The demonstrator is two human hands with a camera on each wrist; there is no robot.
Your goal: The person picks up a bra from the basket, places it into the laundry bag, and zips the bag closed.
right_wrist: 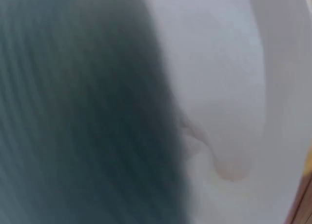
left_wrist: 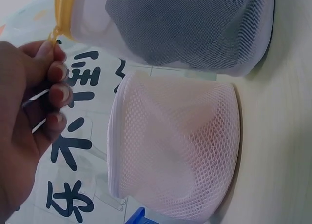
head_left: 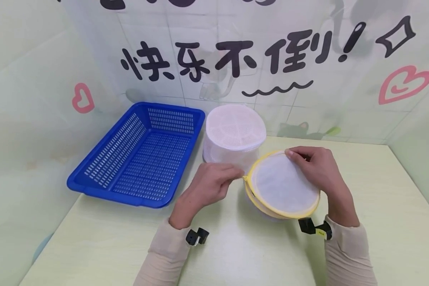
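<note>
A round mesh laundry bag with yellow trim (head_left: 284, 184) stands tilted on the table, its lid showing a gap along the near left edge. My left hand (head_left: 211, 184) pinches the small yellow zipper pull (left_wrist: 53, 34) at the bag's left rim. With thumb and fingers, my right hand (head_left: 316, 169) grips the lid's far right edge. Dark cloth (left_wrist: 195, 26) shows through the bag's side in the left wrist view. The right wrist view is filled by blurred dark and white fabric (right_wrist: 214, 63) close up.
A white mesh laundry bag (head_left: 236, 125) stands upright just behind my left hand. Left of it, a blue plastic basket (head_left: 75, 186) with slotted walls sits near the wall. A printed backdrop (head_left: 214, 91) with black characters rises behind the pale table (head_left: 243, 254).
</note>
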